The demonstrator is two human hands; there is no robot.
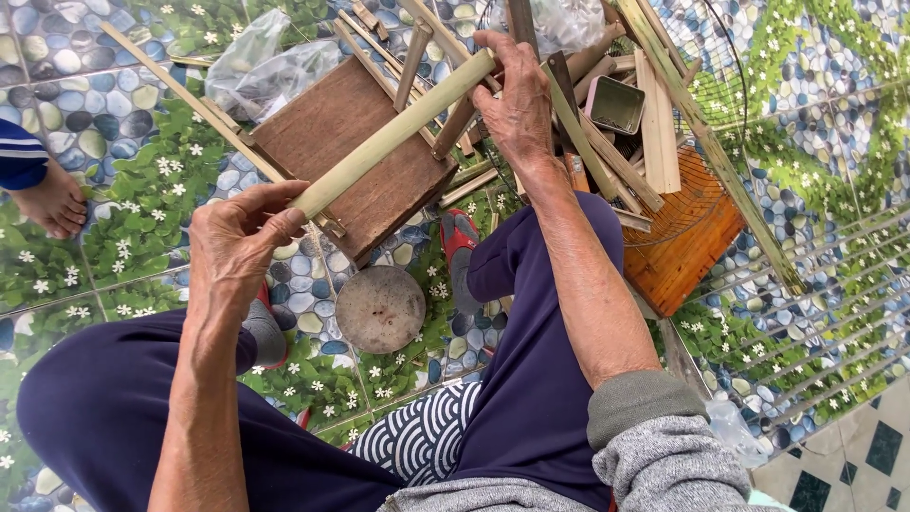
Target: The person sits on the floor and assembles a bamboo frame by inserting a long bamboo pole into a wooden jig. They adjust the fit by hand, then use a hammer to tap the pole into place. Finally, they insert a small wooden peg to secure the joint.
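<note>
Two bare hands share one pale green, round length of split bamboo (393,133), held slantwise above a brown square wooden board (355,166): the left hand (237,242) is closed round its lower end with the fingertips pinching it, and the right hand (517,100) is curled over its upper end, so the stick is steadied at both ends, clear of the patterned tile floor (123,161). Just beyond the right hand lie loose bamboo slats (654,118) and a small square metal tin (616,104), heaped in a wire basket (701,204), seemingly kept within easy reach. A round grey stone disc (381,308) lies on the floor between the person's knees, under the board's near corner.
</note>
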